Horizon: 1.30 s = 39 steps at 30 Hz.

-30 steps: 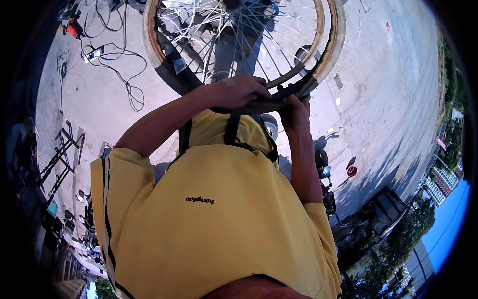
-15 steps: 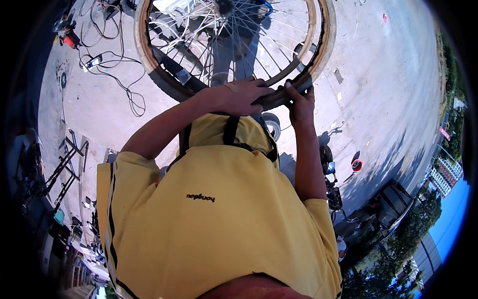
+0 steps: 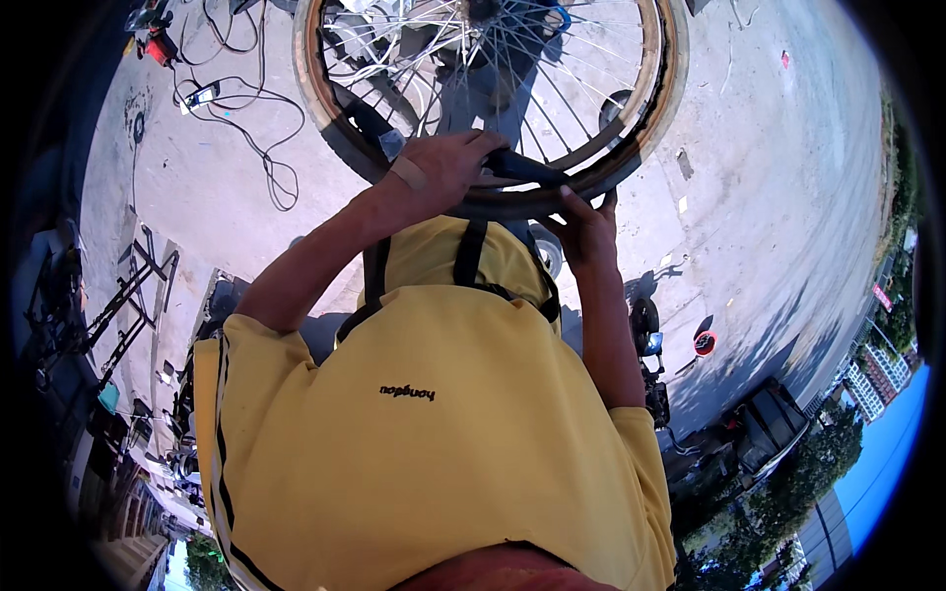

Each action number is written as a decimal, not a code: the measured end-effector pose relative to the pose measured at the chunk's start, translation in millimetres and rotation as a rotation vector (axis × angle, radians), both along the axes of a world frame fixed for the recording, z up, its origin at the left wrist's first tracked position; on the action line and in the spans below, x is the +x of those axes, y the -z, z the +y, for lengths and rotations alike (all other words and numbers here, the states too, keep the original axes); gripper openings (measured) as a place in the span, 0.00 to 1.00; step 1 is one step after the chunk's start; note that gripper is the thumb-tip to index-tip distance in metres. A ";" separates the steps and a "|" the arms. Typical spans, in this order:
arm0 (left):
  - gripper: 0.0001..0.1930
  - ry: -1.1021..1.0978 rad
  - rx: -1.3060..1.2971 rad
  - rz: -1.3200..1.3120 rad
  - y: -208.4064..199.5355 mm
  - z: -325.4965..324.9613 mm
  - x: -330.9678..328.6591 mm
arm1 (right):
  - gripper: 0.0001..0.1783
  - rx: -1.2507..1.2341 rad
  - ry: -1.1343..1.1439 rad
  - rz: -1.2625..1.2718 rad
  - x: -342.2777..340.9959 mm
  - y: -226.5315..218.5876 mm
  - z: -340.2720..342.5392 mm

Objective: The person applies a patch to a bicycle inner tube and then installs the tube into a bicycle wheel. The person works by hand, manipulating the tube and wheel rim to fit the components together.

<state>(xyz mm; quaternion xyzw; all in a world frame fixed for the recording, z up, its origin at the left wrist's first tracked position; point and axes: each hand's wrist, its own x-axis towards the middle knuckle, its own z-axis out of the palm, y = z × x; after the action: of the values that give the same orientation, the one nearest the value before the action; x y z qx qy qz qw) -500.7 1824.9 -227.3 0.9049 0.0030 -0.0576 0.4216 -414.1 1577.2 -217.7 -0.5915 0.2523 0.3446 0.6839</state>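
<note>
A spoked bicycle wheel (image 3: 645, 74) with a tan-walled tyre (image 3: 330, 138) is in front of me, its lower rim close to my waist. My left hand (image 3: 439, 169) is closed round a black inner tube (image 3: 527, 169) at the wheel's near side, pulled up a little above the rim. Another stretch of the tube lies along the left inside of the rim, next to a small pale tag (image 3: 392, 144). My right hand (image 3: 588, 234) grips the tyre at the near right, thumb on top, its other fingers partly hidden beneath.
Looped cables (image 3: 266, 148) lie on the concrete to the left, with a small boxed device (image 3: 202, 96) and a red tool (image 3: 161, 47). A dark metal frame (image 3: 138, 286) stands at the left. Right of me are a small red container (image 3: 705, 343) and a parked vehicle (image 3: 774, 424).
My left hand has lifted away from the tyre, raising part of the inner tube. My right hand has slid slightly down the tyre. The whole view has shifted, putting the wheel farther right.
</note>
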 end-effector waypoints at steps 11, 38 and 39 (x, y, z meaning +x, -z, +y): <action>0.22 0.193 0.019 -0.099 0.3 -5.4 -5.3 | 0.42 -0.187 0.188 -0.150 -15.9 36.3 28.0; 0.17 0.639 -0.356 0.505 16.6 -27.7 46.6 | 0.40 0.111 0.192 -0.179 -6.2 4.2 3.2; 0.18 0.656 -0.326 0.519 16.3 -27.8 47.9 | 0.40 0.120 0.184 -0.178 -4.6 3.7 2.6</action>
<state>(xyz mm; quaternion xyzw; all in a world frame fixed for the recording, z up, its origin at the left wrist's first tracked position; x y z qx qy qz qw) -452.8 1797.1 -243.7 0.7353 -0.1874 -0.4130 0.5036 -418.6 1579.8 -221.4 -0.5522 0.2228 0.2412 0.7663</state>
